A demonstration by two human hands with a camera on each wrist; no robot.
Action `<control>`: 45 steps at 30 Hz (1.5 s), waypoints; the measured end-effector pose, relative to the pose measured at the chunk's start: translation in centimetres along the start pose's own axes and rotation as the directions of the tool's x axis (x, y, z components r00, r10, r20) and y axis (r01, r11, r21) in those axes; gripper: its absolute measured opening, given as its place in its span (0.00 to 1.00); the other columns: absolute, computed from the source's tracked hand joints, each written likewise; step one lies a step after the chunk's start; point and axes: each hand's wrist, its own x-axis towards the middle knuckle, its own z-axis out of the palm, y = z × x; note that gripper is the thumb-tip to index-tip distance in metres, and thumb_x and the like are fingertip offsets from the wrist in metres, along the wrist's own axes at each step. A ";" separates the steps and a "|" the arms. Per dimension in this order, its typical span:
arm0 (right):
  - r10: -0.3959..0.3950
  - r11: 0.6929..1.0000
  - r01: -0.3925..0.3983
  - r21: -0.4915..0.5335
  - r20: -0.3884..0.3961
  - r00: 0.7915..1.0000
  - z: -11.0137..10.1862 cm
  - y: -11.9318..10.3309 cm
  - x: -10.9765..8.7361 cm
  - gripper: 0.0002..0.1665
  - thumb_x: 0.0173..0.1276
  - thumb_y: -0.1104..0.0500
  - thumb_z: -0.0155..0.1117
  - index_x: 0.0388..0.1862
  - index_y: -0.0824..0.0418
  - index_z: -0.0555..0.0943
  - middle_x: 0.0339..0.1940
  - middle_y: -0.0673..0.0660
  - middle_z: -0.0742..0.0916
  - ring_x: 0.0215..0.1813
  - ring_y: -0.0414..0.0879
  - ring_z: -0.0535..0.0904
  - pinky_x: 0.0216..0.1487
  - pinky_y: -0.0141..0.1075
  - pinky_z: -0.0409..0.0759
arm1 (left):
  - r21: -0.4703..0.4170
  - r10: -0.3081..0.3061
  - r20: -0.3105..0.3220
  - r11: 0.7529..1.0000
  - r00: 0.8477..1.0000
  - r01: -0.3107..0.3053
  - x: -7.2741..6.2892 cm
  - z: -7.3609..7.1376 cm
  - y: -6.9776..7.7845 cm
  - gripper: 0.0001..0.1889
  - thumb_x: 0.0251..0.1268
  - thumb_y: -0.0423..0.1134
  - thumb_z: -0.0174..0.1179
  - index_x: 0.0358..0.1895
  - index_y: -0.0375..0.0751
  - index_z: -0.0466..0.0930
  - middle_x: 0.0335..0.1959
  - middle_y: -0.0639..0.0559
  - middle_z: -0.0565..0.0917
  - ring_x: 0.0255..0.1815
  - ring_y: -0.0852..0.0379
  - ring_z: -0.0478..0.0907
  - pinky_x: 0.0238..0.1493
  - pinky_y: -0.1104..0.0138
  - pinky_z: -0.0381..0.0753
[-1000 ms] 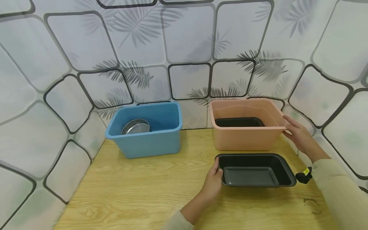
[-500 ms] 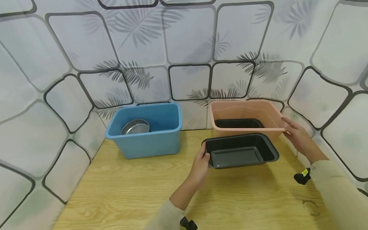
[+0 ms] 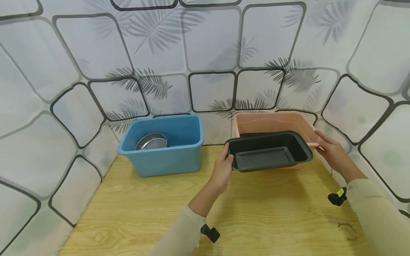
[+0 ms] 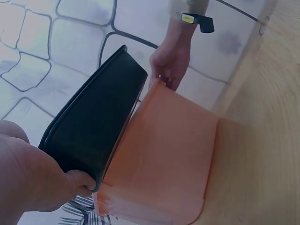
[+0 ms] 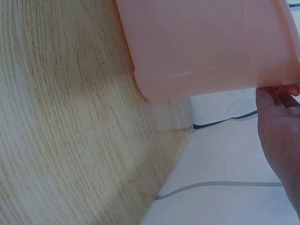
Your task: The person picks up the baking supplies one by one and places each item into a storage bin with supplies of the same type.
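Observation:
My left hand (image 3: pixel 222 169) grips the left end of a black loaf pan (image 3: pixel 267 153), thumb over the rim. The pan is raised off the table, slightly tilted, in front of and partly over the near rim of a pink plastic bin (image 3: pixel 266 119). Another dark pan (image 3: pixel 248 134) sits inside that bin, mostly hidden behind the raised one. With its fingers at the right rim of the bin, my right hand (image 3: pixel 331 153) holds the bin's edge. In the left wrist view the loaf pan (image 4: pixel 96 115) is close beside the bin's wall (image 4: pixel 164 150).
On the left of the wooden table (image 3: pixel 144 209) stands a blue plastic bin (image 3: pixel 166 160) with round metal tins (image 3: pixel 155 142) inside. Patterned cloth walls (image 3: pixel 211 90) enclose the table at the back and sides. Both bins stand near the back wall.
My left hand has lifted the loaf pan from low in front of the pink bin, up, slightly left and toward the bin's rim. My right hand stays on the bin.

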 end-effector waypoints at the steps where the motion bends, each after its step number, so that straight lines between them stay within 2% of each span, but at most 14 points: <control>1: -0.006 1.000 0.006 -0.001 0.008 1.000 -0.1 0.0 -0.1 0.38 0.85 0.54 0.41 0.84 0.55 0.36 0.84 0.43 0.37 0.81 0.30 0.39 0.79 0.27 0.39 | -0.004 0.001 0.004 1.000 1.000 -0.001 0.3 0.1 0.3 0.31 0.83 0.35 0.37 0.83 0.51 0.42 0.84 0.49 0.47 0.82 0.49 0.50 0.77 0.53 0.62; 4: -0.018 1.000 0.018 0.002 0.017 1.000 -0.2 0.0 -0.1 0.39 0.85 0.54 0.41 0.84 0.56 0.36 0.84 0.42 0.40 0.76 0.25 0.54 0.76 0.21 0.53 | 0.002 0.012 0.006 1.000 1.000 -0.012 1.2 0.6 1.1 0.31 0.83 0.34 0.37 0.83 0.50 0.42 0.84 0.47 0.46 0.82 0.49 0.49 0.77 0.54 0.62; 7: 0.002 1.000 -0.002 0.019 0.013 1.000 -0.3 0.0 -0.1 0.39 0.85 0.55 0.42 0.84 0.54 0.37 0.84 0.40 0.42 0.67 0.21 0.63 0.74 0.20 0.55 | 0.027 0.019 0.009 0.999 1.000 -0.019 2.2 1.0 1.9 0.31 0.83 0.34 0.38 0.83 0.51 0.42 0.84 0.49 0.46 0.83 0.51 0.46 0.79 0.55 0.59; 13: 0.019 0.998 -0.021 0.054 0.026 0.999 -0.5 0.0 0.1 0.40 0.85 0.55 0.43 0.84 0.54 0.34 0.84 0.44 0.39 0.58 0.16 0.71 0.79 0.32 0.35 | 0.064 0.050 0.022 0.997 0.998 -0.052 4.3 1.7 3.0 0.30 0.84 0.35 0.38 0.83 0.52 0.43 0.84 0.53 0.44 0.84 0.54 0.40 0.81 0.58 0.55; 14: 0.018 0.998 -0.020 0.053 0.028 0.999 -0.5 0.0 0.1 0.40 0.85 0.55 0.43 0.84 0.53 0.34 0.84 0.44 0.39 0.59 0.15 0.70 0.79 0.34 0.34 | 0.069 0.049 0.021 0.996 0.999 -0.050 4.7 1.8 3.1 0.30 0.84 0.35 0.38 0.83 0.52 0.43 0.84 0.53 0.44 0.84 0.53 0.40 0.81 0.58 0.55; 15: 0.019 0.998 -0.020 0.055 0.028 0.999 -0.5 -0.1 0.1 0.40 0.85 0.55 0.42 0.84 0.53 0.35 0.84 0.43 0.39 0.61 0.15 0.69 0.79 0.35 0.33 | 0.076 0.044 0.012 0.996 0.999 -0.045 5.0 1.9 3.3 0.30 0.84 0.36 0.39 0.83 0.53 0.44 0.84 0.53 0.45 0.82 0.53 0.53 0.78 0.58 0.61; 20: 0.027 0.998 -0.028 0.049 0.027 0.999 -0.2 -0.2 0.3 0.39 0.85 0.55 0.41 0.84 0.51 0.35 0.83 0.41 0.36 0.81 0.30 0.39 0.78 0.36 0.33 | 0.120 0.034 -0.028 0.992 0.999 -0.030 6.7 2.0 3.9 0.30 0.84 0.35 0.40 0.82 0.54 0.47 0.84 0.54 0.47 0.81 0.52 0.55 0.76 0.57 0.62; 21: 0.030 0.998 -0.031 0.050 0.026 0.999 0.0 -0.3 0.4 0.39 0.85 0.55 0.41 0.84 0.52 0.35 0.83 0.42 0.35 0.82 0.35 0.33 0.78 0.36 0.33 | 0.127 0.034 -0.036 0.991 0.999 -0.029 7.1 2.1 3.9 0.30 0.84 0.35 0.40 0.82 0.54 0.47 0.84 0.54 0.48 0.81 0.52 0.55 0.76 0.57 0.62; 22: 0.033 0.998 -0.035 0.044 0.025 0.999 0.0 -0.4 0.4 0.39 0.85 0.54 0.41 0.84 0.52 0.35 0.83 0.42 0.34 0.82 0.39 0.29 0.78 0.36 0.33 | 0.130 0.037 -0.042 0.991 0.998 -0.031 7.5 2.1 3.9 0.29 0.84 0.35 0.40 0.82 0.54 0.48 0.84 0.55 0.47 0.84 0.52 0.43 0.80 0.56 0.57; 23: 0.037 0.998 -0.038 0.045 0.024 0.999 0.1 -0.4 0.5 0.39 0.85 0.54 0.41 0.84 0.53 0.34 0.82 0.42 0.33 0.82 0.42 0.26 0.78 0.37 0.33 | 0.137 0.037 -0.054 0.990 0.998 -0.029 7.9 2.2 3.9 0.29 0.84 0.35 0.40 0.82 0.54 0.48 0.84 0.55 0.48 0.84 0.52 0.43 0.79 0.55 0.57; 29: 0.070 0.997 -0.070 0.015 0.010 0.998 0.2 -0.7 0.2 0.39 0.85 0.52 0.40 0.83 0.52 0.34 0.82 0.43 0.31 0.81 0.45 0.22 0.78 0.38 0.31 | 0.139 0.024 -0.089 0.990 0.996 -0.011 9.3 2.8 3.4 0.30 0.83 0.36 0.41 0.82 0.55 0.50 0.83 0.57 0.50 0.84 0.53 0.44 0.81 0.53 0.53; 39: 0.057 0.998 -0.058 0.036 0.021 0.998 -0.1 -0.5 0.2 0.39 0.85 0.55 0.40 0.83 0.55 0.32 0.82 0.47 0.31 0.82 0.42 0.25 0.78 0.35 0.34 | 0.174 0.072 -0.102 0.983 0.992 -0.054 9.9 3.2 3.6 0.29 0.82 0.35 0.41 0.82 0.50 0.51 0.83 0.55 0.52 0.83 0.52 0.46 0.79 0.51 0.58; 43: 0.052 0.998 -0.054 0.044 0.027 0.998 -0.1 -0.6 0.4 0.40 0.85 0.56 0.41 0.83 0.55 0.32 0.82 0.48 0.31 0.82 0.41 0.26 0.75 0.25 0.50 | 0.192 0.068 -0.118 0.980 0.991 -0.044 10.2 3.3 3.8 0.29 0.81 0.34 0.42 0.82 0.50 0.52 0.83 0.54 0.53 0.83 0.52 0.46 0.79 0.52 0.57; 45: 0.059 0.997 -0.060 0.046 0.019 0.998 -0.1 -0.7 0.4 0.40 0.85 0.56 0.41 0.83 0.55 0.33 0.82 0.47 0.31 0.81 0.41 0.26 0.73 0.23 0.53 | 0.202 0.058 -0.119 0.979 0.991 -0.033 10.4 3.3 3.9 0.30 0.81 0.34 0.42 0.82 0.50 0.52 0.83 0.54 0.54 0.83 0.52 0.46 0.78 0.53 0.59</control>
